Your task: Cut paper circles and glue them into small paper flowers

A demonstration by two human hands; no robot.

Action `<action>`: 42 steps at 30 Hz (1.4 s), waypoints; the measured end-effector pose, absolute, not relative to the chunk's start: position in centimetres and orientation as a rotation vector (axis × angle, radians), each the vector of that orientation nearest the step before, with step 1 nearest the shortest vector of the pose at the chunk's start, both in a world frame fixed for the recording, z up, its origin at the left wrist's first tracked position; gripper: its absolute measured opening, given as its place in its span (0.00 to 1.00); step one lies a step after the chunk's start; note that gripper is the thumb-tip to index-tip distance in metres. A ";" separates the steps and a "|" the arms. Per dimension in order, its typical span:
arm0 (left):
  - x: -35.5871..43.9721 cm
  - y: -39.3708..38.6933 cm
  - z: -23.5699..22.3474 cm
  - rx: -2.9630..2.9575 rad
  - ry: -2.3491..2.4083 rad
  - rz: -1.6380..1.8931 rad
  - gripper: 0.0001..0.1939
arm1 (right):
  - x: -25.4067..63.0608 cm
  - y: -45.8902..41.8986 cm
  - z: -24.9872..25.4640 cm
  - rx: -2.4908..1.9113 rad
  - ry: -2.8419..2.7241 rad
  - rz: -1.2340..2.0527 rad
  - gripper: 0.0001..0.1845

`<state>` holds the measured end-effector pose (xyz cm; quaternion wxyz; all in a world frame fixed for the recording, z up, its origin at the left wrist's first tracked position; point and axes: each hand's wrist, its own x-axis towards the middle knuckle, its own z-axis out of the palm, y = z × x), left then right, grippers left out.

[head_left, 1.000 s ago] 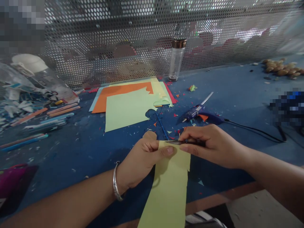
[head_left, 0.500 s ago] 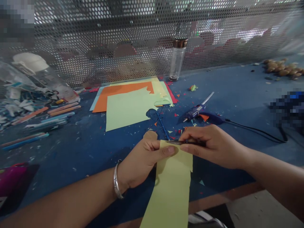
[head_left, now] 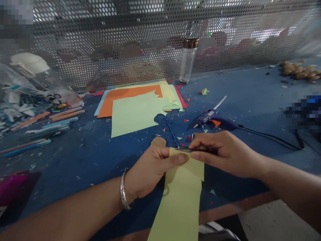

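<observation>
A long strip of pale yellow paper point(head_left: 180, 201) hangs down toward the table's front edge. My left hand point(head_left: 150, 169), with a silver bangle on the wrist, pinches its top left part, thumb on the front. In my right hand point(head_left: 225, 154) is a dark, slim, pointed metal tool point(head_left: 185, 150), held between thumb and fingers. Its tip points left and lies along the paper's top edge, just above my left thumb. My right fingers hide its rear part, so its exact kind does not show. Behind my left hand lies a round tan piece point(head_left: 158, 142).
Coloured paper sheets point(head_left: 132, 113) lie farther back. A blue glue gun point(head_left: 208, 117) with a cord and a thin blue stick point(head_left: 171, 131) lie beyond my hands. A clear bottle point(head_left: 187, 63) stands by the perforated metal panel point(head_left: 100, 57). Markers point(head_left: 60, 122) lie left among paper scraps.
Almost nothing differs. The view has shifted very slightly; both hands keep the same hold on the paper and the pointed tool.
</observation>
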<state>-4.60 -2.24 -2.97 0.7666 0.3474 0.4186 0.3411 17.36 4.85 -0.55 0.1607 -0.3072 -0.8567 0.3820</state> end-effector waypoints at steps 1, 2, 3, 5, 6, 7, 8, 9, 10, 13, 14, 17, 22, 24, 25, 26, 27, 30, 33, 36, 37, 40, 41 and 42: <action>-4.6 -2.2 -3.0 0.754 0.903 0.741 0.14 | 17.4 4.8 -0.6 -0.875 -2.448 1.092 0.15; -4.6 -2.2 -2.9 0.755 0.896 0.741 0.13 | 17.4 4.8 -0.6 -0.873 -2.448 1.093 0.15; -4.5 -2.2 -2.9 0.755 0.888 0.741 0.13 | 17.4 4.8 -0.6 -0.872 -2.446 1.094 0.15; -4.5 -2.2 -2.8 0.755 0.880 0.742 0.13 | 17.4 4.8 -0.7 -0.862 -2.445 1.093 0.15; -4.4 -2.3 -2.7 0.755 0.877 0.742 0.12 | 17.4 4.8 -0.7 -0.858 -2.447 1.090 0.15; -4.4 -2.3 -2.6 0.754 0.874 0.746 0.12 | 17.4 4.8 -0.8 -0.853 -2.450 1.088 0.15; -4.3 -2.3 -2.5 0.753 0.871 0.749 0.12 | 17.4 4.8 -0.8 -0.849 -2.453 1.086 0.14; -4.3 -2.3 -2.5 0.751 0.869 0.752 0.11 | 17.4 4.8 -0.8 -0.846 -2.456 1.084 0.14; -4.3 -2.3 -2.5 0.750 0.868 0.753 0.11 | 17.4 4.8 -0.8 -0.842 -2.457 1.082 0.14; -4.3 -2.4 -2.4 0.757 0.867 0.752 0.12 | 17.4 4.8 -0.8 -0.844 -2.453 1.083 0.14; -4.3 -2.4 -2.4 0.762 0.869 0.750 0.12 | 17.4 4.8 -0.7 -0.847 -2.451 1.080 0.14; -4.4 -2.4 -2.4 0.761 0.875 0.743 0.12 | 17.3 4.8 -0.7 -0.845 -2.451 1.070 0.14; -4.3 -2.3 -2.4 0.748 0.863 0.745 0.13 | 17.2 4.8 -0.7 -0.847 -2.447 1.078 0.15; -4.3 -2.3 -2.4 0.753 0.868 0.741 0.13 | 17.2 4.8 -0.6 -0.844 -2.449 1.080 0.15; -4.3 -2.3 -2.4 0.756 0.871 0.734 0.13 | 17.2 4.8 -0.6 -0.840 -2.453 1.078 0.14; -4.3 -2.3 -2.4 0.758 0.875 0.727 0.13 | 17.2 4.8 -0.6 -0.837 -2.456 1.075 0.14; -4.3 -2.3 -2.4 0.760 0.878 0.721 0.13 | 17.2 4.8 -0.6 -0.833 -2.459 1.074 0.14; -4.4 -2.3 -2.3 0.757 0.883 0.714 0.14 | 17.2 4.7 -0.6 -0.834 -2.464 1.074 0.14; -4.3 -2.4 -2.3 0.743 0.879 0.717 0.14 | 17.1 4.7 -0.7 -0.838 -2.462 1.081 0.15; -4.3 -2.4 -2.2 0.735 0.877 0.719 0.14 | 17.0 4.7 -0.6 -0.834 -2.454 1.092 0.14; -4.3 -2.3 -2.2 0.736 0.879 0.717 0.14 | 17.0 4.7 -0.6 -0.834 -2.450 1.092 0.13; -4.3 -2.3 -2.2 0.754 0.890 0.716 0.15 | 16.9 4.7 -0.5 -0.829 -2.449 1.088 0.13; -4.2 -2.3 -2.2 0.759 0.894 0.720 0.16 | 16.9 4.7 -0.6 -0.827 -2.454 1.084 0.13; -4.2 -2.3 -2.1 0.761 0.899 0.722 0.16 | 16.9 4.7 -0.6 -0.825 -2.461 1.080 0.13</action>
